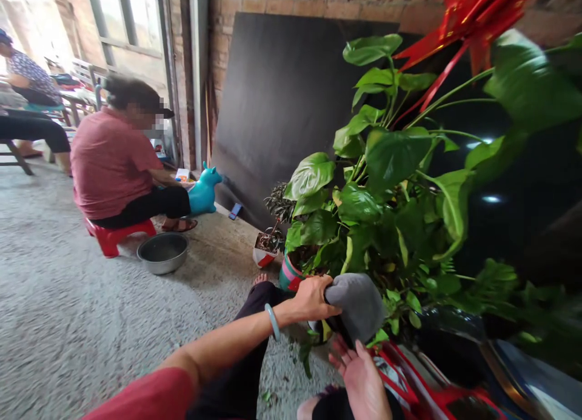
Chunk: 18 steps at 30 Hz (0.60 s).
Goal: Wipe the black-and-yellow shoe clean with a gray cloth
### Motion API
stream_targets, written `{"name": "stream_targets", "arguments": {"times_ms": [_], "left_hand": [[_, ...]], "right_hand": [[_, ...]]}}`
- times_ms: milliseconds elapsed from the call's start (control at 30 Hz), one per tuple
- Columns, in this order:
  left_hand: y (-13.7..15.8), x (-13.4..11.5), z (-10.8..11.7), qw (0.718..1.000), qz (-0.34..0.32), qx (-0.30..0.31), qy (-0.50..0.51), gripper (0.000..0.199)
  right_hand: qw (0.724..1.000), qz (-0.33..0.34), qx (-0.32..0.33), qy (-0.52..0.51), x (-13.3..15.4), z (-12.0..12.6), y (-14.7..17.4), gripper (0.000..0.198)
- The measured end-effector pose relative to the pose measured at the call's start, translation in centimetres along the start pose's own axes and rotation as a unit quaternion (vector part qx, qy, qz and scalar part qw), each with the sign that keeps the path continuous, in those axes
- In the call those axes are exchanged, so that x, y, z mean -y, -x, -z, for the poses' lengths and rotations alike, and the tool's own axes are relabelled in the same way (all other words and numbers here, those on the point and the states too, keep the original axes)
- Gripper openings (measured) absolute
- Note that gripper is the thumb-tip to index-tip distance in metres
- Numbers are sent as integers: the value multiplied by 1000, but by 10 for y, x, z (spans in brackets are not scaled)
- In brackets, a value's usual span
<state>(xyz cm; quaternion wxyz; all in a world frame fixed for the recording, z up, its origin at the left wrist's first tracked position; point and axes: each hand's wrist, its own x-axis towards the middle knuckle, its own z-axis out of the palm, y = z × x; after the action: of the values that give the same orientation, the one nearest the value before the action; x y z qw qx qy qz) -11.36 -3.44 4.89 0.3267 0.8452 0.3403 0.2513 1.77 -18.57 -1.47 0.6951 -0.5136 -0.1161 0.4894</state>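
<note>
My left hand (313, 297), with a pale green bangle on its wrist, grips the upper edge of a grey cloth (357, 305). The cloth is pressed against the lower leaves of a big green pothos plant (386, 183). My right hand (359, 371) is just below the cloth, palm up, fingers spread, touching its lower side. The plant's pot (290, 276) shows only partly, teal with a red band, left of my left hand. A red ribbon bow (473, 14) hangs at the top of the plant.
A small potted plant (266, 250) stands left of the big pot. A person in a red shirt sits on a red stool (111, 238) beside a metal basin (162, 252) and a teal toy (204, 190). A dark board (273, 105) leans on the brick wall.
</note>
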Motion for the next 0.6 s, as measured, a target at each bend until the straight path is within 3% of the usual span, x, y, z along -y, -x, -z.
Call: {"name": "stream_targets", "arguments": {"times_ms": [100, 233, 367, 467, 600], "left_hand": [[16, -11, -10, 999, -39, -25, -27, 44], [26, -9, -9, 998, -48, -44, -27, 40], [30, -13, -1, 996, -5, -83, 12, 41], [43, -27, -8, 997, -43, -35, 60, 42], [59, -37, -18, 978, -132, 50, 152, 77]], "right_hand": [[997, 28, -43, 64, 9, -23, 13, 65], [974, 38, -101, 200, 9, -7, 29, 76], [971, 84, -82, 208, 22, -6, 41, 87], [962, 132, -56, 231, 24, -32, 45, 88], [970, 148, -110, 159, 17, -58, 43, 78]]}}
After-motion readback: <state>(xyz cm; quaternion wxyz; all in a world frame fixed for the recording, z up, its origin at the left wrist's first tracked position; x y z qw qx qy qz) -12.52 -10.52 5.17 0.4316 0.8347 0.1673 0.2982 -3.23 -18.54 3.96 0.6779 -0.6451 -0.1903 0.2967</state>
